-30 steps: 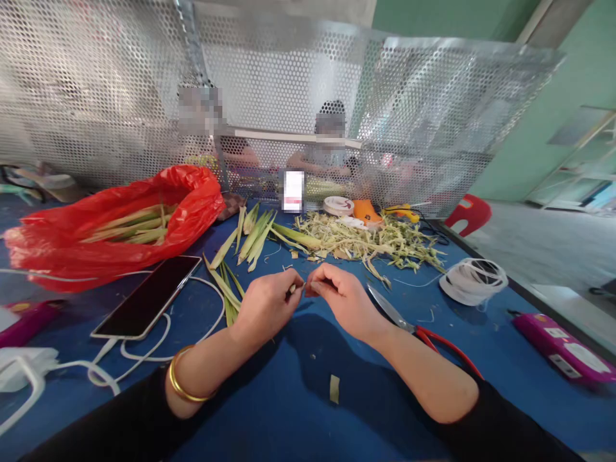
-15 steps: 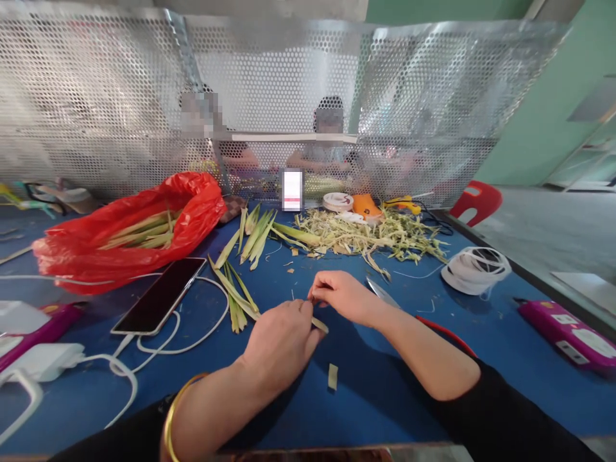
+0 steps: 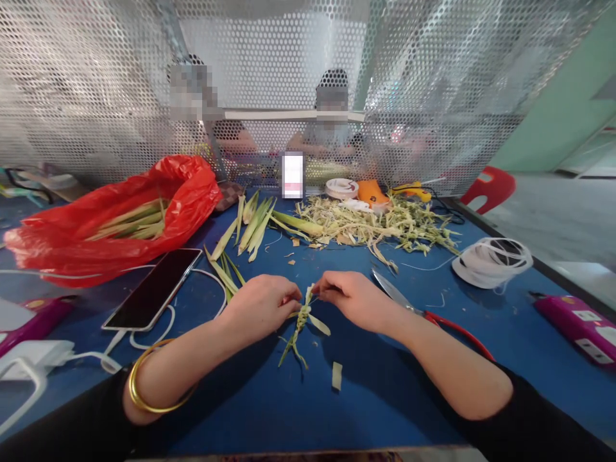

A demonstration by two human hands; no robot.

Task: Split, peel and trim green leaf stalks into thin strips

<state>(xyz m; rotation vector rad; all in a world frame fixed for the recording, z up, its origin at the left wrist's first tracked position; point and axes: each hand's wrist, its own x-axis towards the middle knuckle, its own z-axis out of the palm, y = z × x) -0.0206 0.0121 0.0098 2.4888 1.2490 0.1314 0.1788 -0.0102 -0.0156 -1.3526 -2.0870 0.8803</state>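
Observation:
Between my hands is a small knotted bundle of pale green corn husk, with thin ends spreading toward me and a flat leaf-like piece to its right. My left hand pinches at its left side, a gold bangle on the wrist. On the other side, the closed fingers of my right hand are at its pale top. Whether a thread runs between the fingertips is too fine to tell. A short cut husk strip lies nearer me on the blue table. Scissors with red handles lie partly behind my right forearm.
Husk leaves and a heap of shredded husk lie beyond my hands. Left are a red plastic bag of husks and a phone on a cable. Right are coiled white cord and a purple device. A perforated metal screen stands behind.
My hands have moved apart. My left hand has shifted left, uncovering the knotted husk bundle it hid before. The view has tilted down slightly, and more of the scissors shows.

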